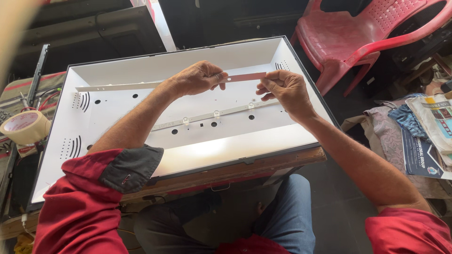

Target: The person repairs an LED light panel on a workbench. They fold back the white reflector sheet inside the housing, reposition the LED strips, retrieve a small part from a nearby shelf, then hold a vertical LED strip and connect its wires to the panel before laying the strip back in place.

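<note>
White LED strip (141, 85) pinched btwn left hand (200, 76) & right hand (284, 89).

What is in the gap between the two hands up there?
In the head view, only a short reddish stretch of the long thin strip bridges the left hand and right hand; behind it shows the white panel.

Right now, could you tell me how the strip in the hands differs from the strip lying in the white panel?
The held strip is lifted above the panel, pinched by both hands; the lower strip lies flat, untouched. The held strip's right end looks reddish; the lower strip shows small round lenses. Both are long, thin and pale.
</note>
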A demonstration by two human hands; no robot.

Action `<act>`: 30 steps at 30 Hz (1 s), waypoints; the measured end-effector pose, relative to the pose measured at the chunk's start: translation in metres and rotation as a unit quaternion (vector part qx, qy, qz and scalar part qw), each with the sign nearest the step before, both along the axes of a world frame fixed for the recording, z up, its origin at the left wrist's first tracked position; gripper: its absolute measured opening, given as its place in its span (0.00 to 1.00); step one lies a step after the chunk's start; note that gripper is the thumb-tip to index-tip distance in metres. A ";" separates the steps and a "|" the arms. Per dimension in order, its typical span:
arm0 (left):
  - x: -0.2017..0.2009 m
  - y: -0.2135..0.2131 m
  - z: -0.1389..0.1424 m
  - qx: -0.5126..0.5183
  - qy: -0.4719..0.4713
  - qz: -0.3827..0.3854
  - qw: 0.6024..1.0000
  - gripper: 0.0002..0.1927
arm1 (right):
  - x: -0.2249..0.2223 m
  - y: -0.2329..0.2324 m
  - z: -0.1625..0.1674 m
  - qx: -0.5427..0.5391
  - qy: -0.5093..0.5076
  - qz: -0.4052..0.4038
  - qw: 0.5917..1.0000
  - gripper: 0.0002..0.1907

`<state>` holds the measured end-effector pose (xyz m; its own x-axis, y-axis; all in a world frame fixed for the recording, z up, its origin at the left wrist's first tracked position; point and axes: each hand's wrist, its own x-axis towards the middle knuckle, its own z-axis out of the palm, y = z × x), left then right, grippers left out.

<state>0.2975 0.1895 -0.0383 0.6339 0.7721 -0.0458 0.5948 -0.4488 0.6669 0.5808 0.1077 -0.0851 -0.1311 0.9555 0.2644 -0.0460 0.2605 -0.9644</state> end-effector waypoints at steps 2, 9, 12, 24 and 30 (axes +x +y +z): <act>0.000 0.001 -0.002 -0.003 -0.005 0.002 1.000 0.20 | 0.000 0.001 0.000 0.002 -0.021 -0.001 1.000 0.11; 0.000 0.001 -0.007 -0.003 -0.015 -0.012 1.000 0.20 | 0.003 -0.005 0.005 0.019 -0.079 0.028 0.996 0.13; 0.000 0.001 -0.004 -0.011 0.006 0.004 1.000 0.21 | 0.004 -0.007 0.009 -0.003 -0.061 0.048 0.997 0.14; 0.006 -0.020 -0.012 0.134 0.004 0.031 0.990 0.13 | 0.008 0.006 0.013 -0.115 -0.073 0.042 0.990 0.14; 0.014 -0.037 -0.040 0.158 0.081 0.045 0.983 0.07 | 0.004 0.016 0.003 -0.197 -0.130 0.076 0.969 0.15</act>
<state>0.3119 0.1528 -0.0784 0.5673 0.8160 0.1110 0.7279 -0.5599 0.3958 0.5849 0.1233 -0.0820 -0.2905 0.9401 -0.1782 0.2034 -0.1213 -0.9715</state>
